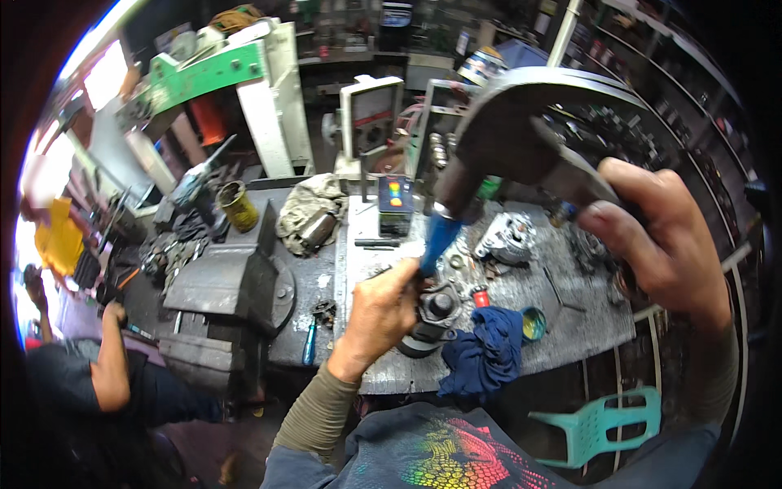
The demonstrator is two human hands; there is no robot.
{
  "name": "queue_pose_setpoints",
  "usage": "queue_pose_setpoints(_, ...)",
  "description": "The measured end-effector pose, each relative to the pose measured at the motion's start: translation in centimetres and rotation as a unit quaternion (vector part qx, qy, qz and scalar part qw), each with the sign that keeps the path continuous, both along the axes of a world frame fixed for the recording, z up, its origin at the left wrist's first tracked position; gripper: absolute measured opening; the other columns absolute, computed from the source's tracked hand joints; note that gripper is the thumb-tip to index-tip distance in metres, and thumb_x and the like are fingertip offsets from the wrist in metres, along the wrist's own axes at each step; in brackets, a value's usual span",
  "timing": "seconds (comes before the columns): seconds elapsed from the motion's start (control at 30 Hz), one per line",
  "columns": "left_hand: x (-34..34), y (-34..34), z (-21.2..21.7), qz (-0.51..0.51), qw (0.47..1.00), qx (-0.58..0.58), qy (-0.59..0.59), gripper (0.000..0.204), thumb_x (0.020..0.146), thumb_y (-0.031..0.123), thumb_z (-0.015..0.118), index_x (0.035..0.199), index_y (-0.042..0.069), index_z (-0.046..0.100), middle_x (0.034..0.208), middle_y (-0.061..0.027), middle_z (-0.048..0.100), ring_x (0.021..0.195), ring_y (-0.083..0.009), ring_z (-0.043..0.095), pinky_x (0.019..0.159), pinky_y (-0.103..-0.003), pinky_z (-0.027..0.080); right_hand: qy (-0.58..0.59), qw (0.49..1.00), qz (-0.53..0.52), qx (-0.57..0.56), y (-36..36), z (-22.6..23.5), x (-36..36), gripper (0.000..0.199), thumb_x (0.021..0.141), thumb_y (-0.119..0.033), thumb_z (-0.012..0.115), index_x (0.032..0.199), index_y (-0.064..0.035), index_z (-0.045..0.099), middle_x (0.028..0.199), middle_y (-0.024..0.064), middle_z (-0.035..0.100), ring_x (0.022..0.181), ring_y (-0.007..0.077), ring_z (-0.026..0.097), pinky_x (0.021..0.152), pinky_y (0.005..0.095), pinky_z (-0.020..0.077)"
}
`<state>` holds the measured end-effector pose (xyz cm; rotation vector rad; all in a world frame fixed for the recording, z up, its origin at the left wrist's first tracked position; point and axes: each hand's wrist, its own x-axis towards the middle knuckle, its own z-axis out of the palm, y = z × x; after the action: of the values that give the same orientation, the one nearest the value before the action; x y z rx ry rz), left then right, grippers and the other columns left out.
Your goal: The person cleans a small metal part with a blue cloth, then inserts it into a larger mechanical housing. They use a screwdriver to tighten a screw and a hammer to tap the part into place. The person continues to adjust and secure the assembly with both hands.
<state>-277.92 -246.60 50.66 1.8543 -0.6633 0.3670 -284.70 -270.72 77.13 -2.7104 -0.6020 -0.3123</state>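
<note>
My right hand (672, 232) is closed around the handle of a claw hammer (509, 122), whose dark head looms large close to the camera. The hammer's face meets, or lies right over, the top of a blue-handled tool (442, 238). My left hand (381, 314) grips that tool upright, hiding its lower end. Just below stands a dark round metal part (438, 308) with a knob-like centre, on the metal-topped workbench (391, 371). A crumpled navy cloth (489, 346) lies to its right.
A bench vise (220, 285) is at left, with a blue-handled screwdriver (309, 341) beside it. A silver metal housing (507, 238), a small box (395, 208) and a beige rag (314, 212) sit on the bench. A green plastic stool (607, 428) stands lower right; another person (102, 375) works at left.
</note>
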Motion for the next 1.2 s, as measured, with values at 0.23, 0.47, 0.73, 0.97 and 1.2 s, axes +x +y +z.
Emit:
queue_pose_setpoints(0.23,-0.4,-0.9,-0.3,0.015,0.999,-0.035,0.021,0.022,0.097,-0.014,0.054,0.110,-0.003,0.068,0.089,-0.0118,0.078,0.089,-0.0178,0.079,0.080,-0.031,0.060,-0.078,0.988,-0.122,0.059,-13.4,-14.1,0.2,0.030,0.101,-0.031,0.074,0.110,-0.0030,0.068,0.083,0.0180,0.069,0.068,0.0289,0.066,0.063,0.0440,0.0502)
queue_pose_setpoints(0.47,-0.9,-1.3,0.3,0.027,0.999,-0.023,0.034,0.010,0.102,-0.010,0.059,0.107,-0.006,0.067,0.090,-0.0105,0.076,0.087,-0.0148,0.075,0.081,-0.029,0.060,0.030,0.934,-0.327,-0.141,-30.3,-39.1,-3.7,0.031,0.099,-0.033,0.072,0.097,-0.0037,0.062,0.091,0.0175,0.070,0.083,0.0411,0.069,0.068,0.0550,0.0515)
queue_pose_setpoints(0.73,-1.7,-1.7,-0.1,0.090,0.996,0.015,0.023,0.016,0.099,-0.014,0.057,0.107,-0.006,0.069,0.095,-0.0138,0.078,0.088,-0.0186,0.077,0.081,-0.031,0.061,-0.080,0.928,-0.363,-0.042,-31.8,-42.7,-0.3,0.026,0.101,-0.024,0.071,0.108,0.0017,0.069,0.107,0.0197,0.069,0.099,0.0361,0.067,0.082,0.0465,0.0536)
queue_pose_setpoints(0.97,-1.6,-1.8,-0.7,0.090,0.996,-0.014,-0.002,0.021,0.095,-0.014,0.060,0.107,-0.003,0.071,0.091,-0.0123,0.078,0.085,-0.0205,0.080,0.075,-0.033,0.062,-0.082,0.809,0.092,0.575,-7.8,-19.8,10.0,0.045,0.113,-0.038,0.055,0.108,0.0038,0.069,0.113,0.0205,0.070,0.103,0.0250,0.072,0.084,0.0371,0.0635)
queue_pose_setpoints(1.2,-1.4,-1.2,-1.2,0.081,0.995,-0.033,-0.058,0.043,0.085,-0.006,0.067,0.128,0.003,0.069,0.102,-0.0182,0.076,0.091,-0.0360,0.076,0.078,-0.042,0.061,0.063,0.856,0.391,0.331,8.5,-9.5,12.3,0.014,0.092,-0.008,0.075,0.085,0.0036,0.072,0.079,0.0115,0.070,0.074,0.0232,0.070,0.069,0.0335,0.0534)
